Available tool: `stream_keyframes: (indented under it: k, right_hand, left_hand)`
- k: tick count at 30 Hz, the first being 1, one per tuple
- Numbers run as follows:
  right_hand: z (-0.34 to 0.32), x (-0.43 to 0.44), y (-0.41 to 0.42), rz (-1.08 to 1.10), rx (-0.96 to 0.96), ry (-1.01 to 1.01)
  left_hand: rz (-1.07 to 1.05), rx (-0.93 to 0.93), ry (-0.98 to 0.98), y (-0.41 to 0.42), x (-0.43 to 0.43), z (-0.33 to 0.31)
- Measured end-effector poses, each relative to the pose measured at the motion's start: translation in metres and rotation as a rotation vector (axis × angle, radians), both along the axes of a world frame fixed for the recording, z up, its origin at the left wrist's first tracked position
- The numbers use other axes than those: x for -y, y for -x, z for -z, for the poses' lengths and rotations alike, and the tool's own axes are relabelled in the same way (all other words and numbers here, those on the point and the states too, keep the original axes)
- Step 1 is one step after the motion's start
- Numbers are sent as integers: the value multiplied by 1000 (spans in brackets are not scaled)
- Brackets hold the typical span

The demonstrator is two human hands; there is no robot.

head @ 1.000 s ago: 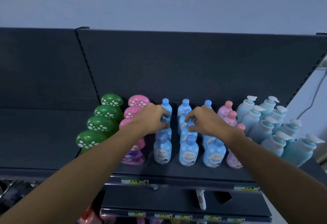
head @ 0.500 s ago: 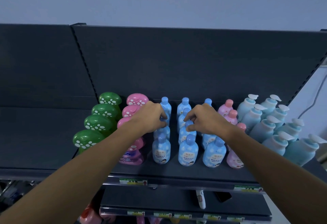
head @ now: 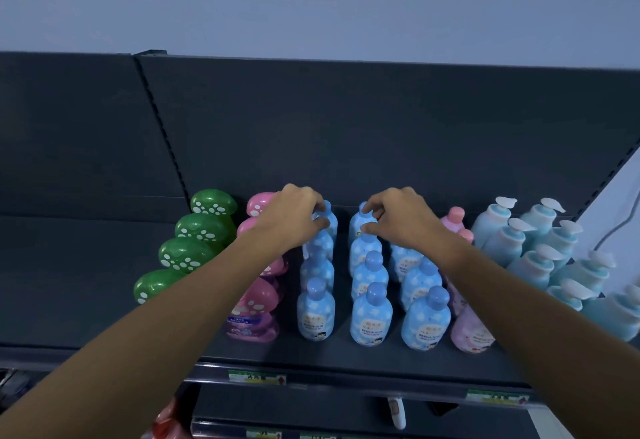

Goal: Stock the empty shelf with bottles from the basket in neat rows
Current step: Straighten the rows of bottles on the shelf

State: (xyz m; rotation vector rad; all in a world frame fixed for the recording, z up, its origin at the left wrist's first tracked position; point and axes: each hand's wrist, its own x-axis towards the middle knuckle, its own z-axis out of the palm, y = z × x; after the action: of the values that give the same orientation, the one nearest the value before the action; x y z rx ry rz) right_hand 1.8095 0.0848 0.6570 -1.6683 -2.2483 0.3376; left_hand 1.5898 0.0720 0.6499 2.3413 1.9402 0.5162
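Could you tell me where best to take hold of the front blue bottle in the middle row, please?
The front blue bottle is probably best taken by its narrow neck just under the round cap, coming from above and in front. It stands upright at the shelf edge, open toward you, while another bottle stands close behind it.

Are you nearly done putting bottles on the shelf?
Mostly done, it seems: green bottles, pink bottles, blue bottles and pump bottles stand in rows on the shelf. The left hand grips the left back blue bottle and the right hand pinches the middle back blue bottle, likely straightening them. The basket is out of view, so what's left is unknown.
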Motion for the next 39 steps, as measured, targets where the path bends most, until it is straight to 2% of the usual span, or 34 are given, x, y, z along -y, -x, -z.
stream_keyframes:
  k: [3, 6, 24, 31, 39]
  right_hand:
    - [8, -6, 3, -30, 82, 77]
    - [16, -8, 6, -52, 123, 88]
    - [14, -12, 6, -33, 155, 61]
    - [16, -14, 5, -42, 153, 61]
    - [1, -2, -10, -27, 50, 16]
  left_hand:
    - [26, -23, 142, -1, -11, 3]
    - [42, -40, 183, -2, -17, 11]
    - [26, 50, 169, -7, -14, 12]
    - [29, 12, 154, -8, -14, 16]
    - [-13, -27, 85, -8, -4, 10]
